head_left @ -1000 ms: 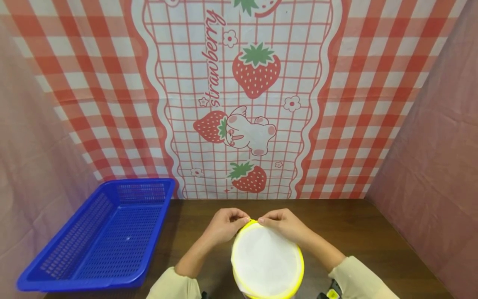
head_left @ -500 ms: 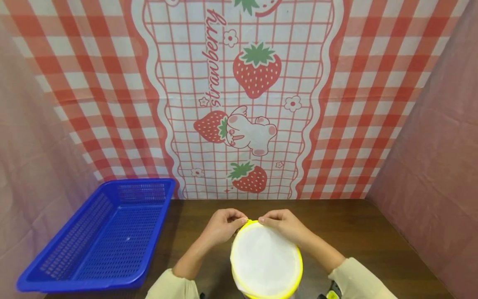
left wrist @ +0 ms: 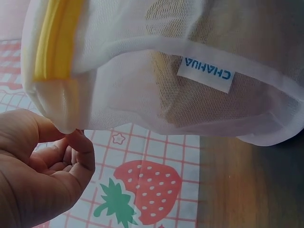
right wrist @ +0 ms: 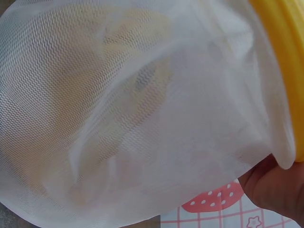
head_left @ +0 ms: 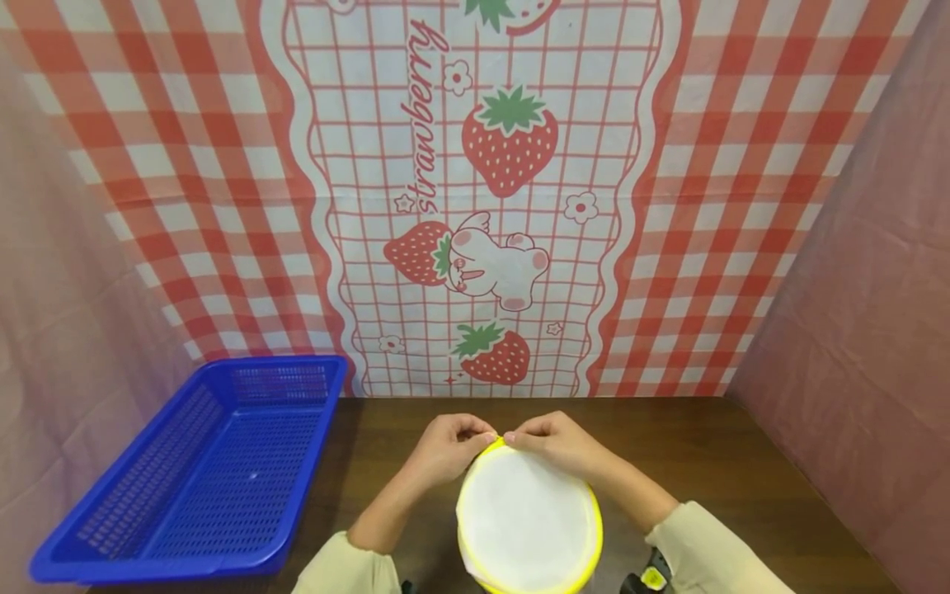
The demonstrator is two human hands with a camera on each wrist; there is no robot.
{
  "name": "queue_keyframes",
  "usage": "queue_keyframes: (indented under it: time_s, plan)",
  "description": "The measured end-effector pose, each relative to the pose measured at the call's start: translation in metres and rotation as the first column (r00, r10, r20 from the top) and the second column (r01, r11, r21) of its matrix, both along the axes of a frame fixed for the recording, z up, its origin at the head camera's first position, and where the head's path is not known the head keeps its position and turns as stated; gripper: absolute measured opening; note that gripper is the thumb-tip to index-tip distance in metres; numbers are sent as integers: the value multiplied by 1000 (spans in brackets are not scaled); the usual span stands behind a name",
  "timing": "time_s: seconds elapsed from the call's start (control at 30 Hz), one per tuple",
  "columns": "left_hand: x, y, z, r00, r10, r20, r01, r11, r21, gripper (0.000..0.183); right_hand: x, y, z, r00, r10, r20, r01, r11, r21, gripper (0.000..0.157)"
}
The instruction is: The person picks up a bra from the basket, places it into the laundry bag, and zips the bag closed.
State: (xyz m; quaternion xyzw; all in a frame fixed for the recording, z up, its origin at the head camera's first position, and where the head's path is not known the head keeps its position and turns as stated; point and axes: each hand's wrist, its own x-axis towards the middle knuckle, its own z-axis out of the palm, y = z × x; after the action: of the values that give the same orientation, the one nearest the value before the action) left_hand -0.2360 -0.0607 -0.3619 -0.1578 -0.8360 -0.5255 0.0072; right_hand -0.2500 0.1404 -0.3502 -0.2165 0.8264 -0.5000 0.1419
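A round white mesh laundry bag (head_left: 530, 516) with a yellow zipper band (head_left: 598, 528) around its top stands in front of me, its flat lid facing up. My left hand (head_left: 445, 450) pinches the far edge of the bag between thumb and index finger, at one end of the yellow band. Close beside it, my right hand (head_left: 557, 441) pinches the same edge with thumb and fingertips at the zipper. In the left wrist view, a small CHAHUA label (left wrist: 206, 75) is sewn to the mesh wall. The right fingertips are partly hidden behind the bag in the right wrist view.
At the left on the dark wooden table (head_left: 712, 462) lies a blue perforated plastic basket (head_left: 223, 470). A strawberry-print checked cloth (head_left: 475, 198) hangs at the back, with pinkish curtains (head_left: 853, 330) on both sides.
My right hand has slid a little left along the yellow band, bringing its fingertips nearly to the left ones. The left hand keeps its pinch, and the bag has shifted slightly.
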Motion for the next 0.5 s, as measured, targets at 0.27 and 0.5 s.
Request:
queue_keyframes:
  time_s: [0.27, 0.5]
  plan:
    - [2, 0, 0, 1000, -5, 0, 5, 1000, -11, 19, 3, 2, 0, 998, -48, 52, 50, 998, -45, 36]
    - [2, 1, 0, 1000, -3, 24, 3, 1000, 2, 18, 3, 5, -4, 997, -60, 53, 62, 997, -41, 38]
